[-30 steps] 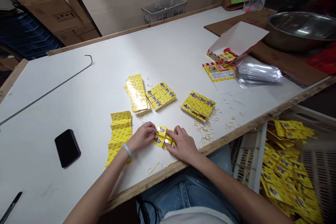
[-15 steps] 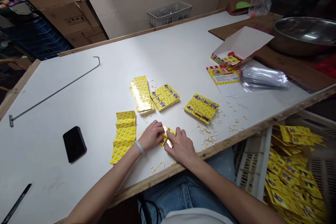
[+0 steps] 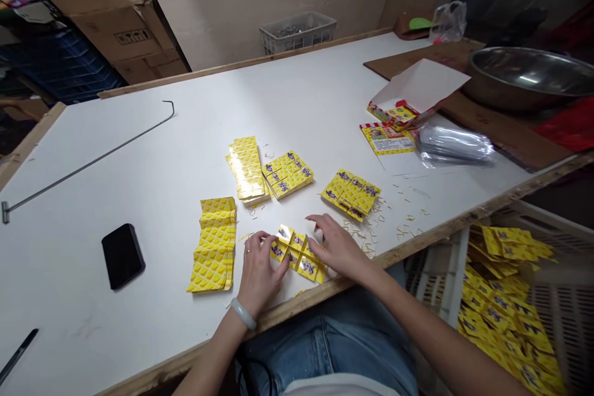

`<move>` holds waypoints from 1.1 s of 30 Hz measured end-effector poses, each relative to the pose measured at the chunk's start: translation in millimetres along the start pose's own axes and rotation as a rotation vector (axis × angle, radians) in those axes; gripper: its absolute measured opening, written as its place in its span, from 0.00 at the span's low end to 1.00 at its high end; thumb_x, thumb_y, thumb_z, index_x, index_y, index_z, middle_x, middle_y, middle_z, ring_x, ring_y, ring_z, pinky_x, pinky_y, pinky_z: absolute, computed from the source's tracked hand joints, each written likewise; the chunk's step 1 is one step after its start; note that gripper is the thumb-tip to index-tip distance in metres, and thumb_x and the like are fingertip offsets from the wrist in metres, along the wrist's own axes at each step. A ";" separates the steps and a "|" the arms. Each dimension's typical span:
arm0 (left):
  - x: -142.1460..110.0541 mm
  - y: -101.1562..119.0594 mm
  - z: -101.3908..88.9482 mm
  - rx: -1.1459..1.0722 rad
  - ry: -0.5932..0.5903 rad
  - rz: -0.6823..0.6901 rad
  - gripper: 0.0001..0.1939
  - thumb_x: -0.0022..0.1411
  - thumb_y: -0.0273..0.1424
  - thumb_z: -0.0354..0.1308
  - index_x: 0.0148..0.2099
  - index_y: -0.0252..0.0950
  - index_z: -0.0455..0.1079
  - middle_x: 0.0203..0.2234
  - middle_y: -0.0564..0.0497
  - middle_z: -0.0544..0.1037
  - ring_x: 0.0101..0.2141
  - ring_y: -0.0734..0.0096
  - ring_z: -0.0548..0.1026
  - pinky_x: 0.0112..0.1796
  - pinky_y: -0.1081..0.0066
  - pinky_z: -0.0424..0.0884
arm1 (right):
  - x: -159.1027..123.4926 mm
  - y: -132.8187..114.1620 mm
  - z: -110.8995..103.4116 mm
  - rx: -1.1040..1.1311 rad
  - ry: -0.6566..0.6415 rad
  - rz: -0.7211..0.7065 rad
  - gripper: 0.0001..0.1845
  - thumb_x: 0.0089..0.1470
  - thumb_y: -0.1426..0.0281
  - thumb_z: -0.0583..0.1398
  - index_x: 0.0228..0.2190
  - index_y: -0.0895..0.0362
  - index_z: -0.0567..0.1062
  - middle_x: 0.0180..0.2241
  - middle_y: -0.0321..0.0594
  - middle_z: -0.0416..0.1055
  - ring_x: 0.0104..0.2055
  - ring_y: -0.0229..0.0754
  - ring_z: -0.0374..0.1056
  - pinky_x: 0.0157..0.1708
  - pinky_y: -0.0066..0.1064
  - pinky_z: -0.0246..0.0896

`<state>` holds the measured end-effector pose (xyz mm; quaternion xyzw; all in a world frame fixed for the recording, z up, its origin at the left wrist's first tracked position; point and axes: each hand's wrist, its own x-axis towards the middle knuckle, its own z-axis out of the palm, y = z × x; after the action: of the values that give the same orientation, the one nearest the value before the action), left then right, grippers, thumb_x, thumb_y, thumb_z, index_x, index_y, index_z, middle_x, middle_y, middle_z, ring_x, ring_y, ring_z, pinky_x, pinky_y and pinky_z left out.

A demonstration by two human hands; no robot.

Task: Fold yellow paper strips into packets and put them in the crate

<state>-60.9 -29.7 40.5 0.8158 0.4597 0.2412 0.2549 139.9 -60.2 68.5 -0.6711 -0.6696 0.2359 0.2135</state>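
A yellow printed card divider (image 3: 299,253), with strips crossing into small square compartments, lies near the table's front edge. My left hand (image 3: 260,272) is at its left end, thumb and index finger apart around the corner. On the right side my right hand (image 3: 341,247) is open, index finger stretched out and thumb by the divider's edge. Left of my hands lies a pile of folded yellow card strips (image 3: 213,244). Beyond the divider are a stack of long yellow strips (image 3: 248,167), a stack of slotted printed cards (image 3: 288,173) and another printed card stack (image 3: 351,193).
A phone (image 3: 123,257) and a long hooked metal rod (image 3: 93,161) lie on the left. Card scraps (image 3: 366,232) litter the right front. An open carton (image 3: 420,93), plastic sleeves (image 3: 457,145) and a metal bowl (image 3: 529,80) stand farther right. Below, a crate (image 3: 457,278) holds yellow dividers.
My hands have moved apart from their close grip on the yellow card. The divider now shows spread out with its compartments open. The view has shifted slightly.
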 end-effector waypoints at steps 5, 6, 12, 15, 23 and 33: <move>14.8 -6.6 14.1 -0.116 -0.001 0.069 0.22 0.63 0.24 0.48 0.58 0.42 0.55 0.48 0.45 0.65 0.48 0.61 0.66 0.49 0.55 0.66 | 37.2 11.9 -5.5 -0.065 -0.162 -0.380 0.17 0.51 0.74 0.58 0.45 0.56 0.70 0.45 0.44 0.64 0.49 0.45 0.59 0.48 0.36 0.57; 21.4 -9.8 16.2 -0.158 -0.012 0.072 0.22 0.64 0.24 0.47 0.59 0.42 0.54 0.47 0.46 0.67 0.47 0.64 0.67 0.48 0.58 0.67 | 42.5 15.3 -3.2 -0.068 -0.196 -0.382 0.13 0.51 0.74 0.59 0.41 0.58 0.71 0.42 0.44 0.65 0.46 0.44 0.60 0.46 0.35 0.58; 52.0 -23.5 20.6 -0.032 -0.133 0.180 0.05 0.63 0.29 0.52 0.39 0.36 0.69 0.38 0.47 0.69 0.41 0.64 0.67 0.41 0.63 0.68 | 51.2 35.2 13.2 0.026 -0.146 -0.245 0.07 0.51 0.75 0.58 0.36 0.60 0.72 0.33 0.39 0.67 0.37 0.40 0.62 0.38 0.30 0.58; 60.0 -24.3 18.3 -0.012 -0.249 0.220 0.07 0.63 0.29 0.52 0.37 0.37 0.71 0.36 0.49 0.70 0.38 0.66 0.67 0.39 0.66 0.67 | 50.7 39.3 18.2 0.127 -0.180 -0.168 0.03 0.50 0.75 0.59 0.31 0.59 0.73 0.30 0.37 0.67 0.32 0.37 0.62 0.33 0.27 0.56; 74.6 -21.7 17.0 0.020 -0.373 0.249 0.09 0.61 0.25 0.51 0.36 0.37 0.73 0.34 0.49 0.72 0.38 0.65 0.68 0.39 0.66 0.66 | 61.5 40.6 15.4 0.260 -0.242 -0.157 0.04 0.49 0.75 0.59 0.27 0.59 0.75 0.27 0.35 0.67 0.29 0.35 0.62 0.30 0.26 0.57; 50.8 -13.7 -14.6 -0.046 -0.236 0.236 0.12 0.58 0.25 0.53 0.46 0.37 0.66 0.43 0.45 0.68 0.46 0.62 0.67 0.48 0.60 0.66 | 23.1 28.5 -4.6 0.030 -0.060 -0.302 0.14 0.53 0.72 0.58 0.43 0.60 0.68 0.43 0.46 0.64 0.46 0.45 0.61 0.46 0.36 0.58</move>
<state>-55.3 23.6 50.9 0.8808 0.3217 0.1826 0.2955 165.3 -37.3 54.3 -0.5523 -0.7653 0.2313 0.2362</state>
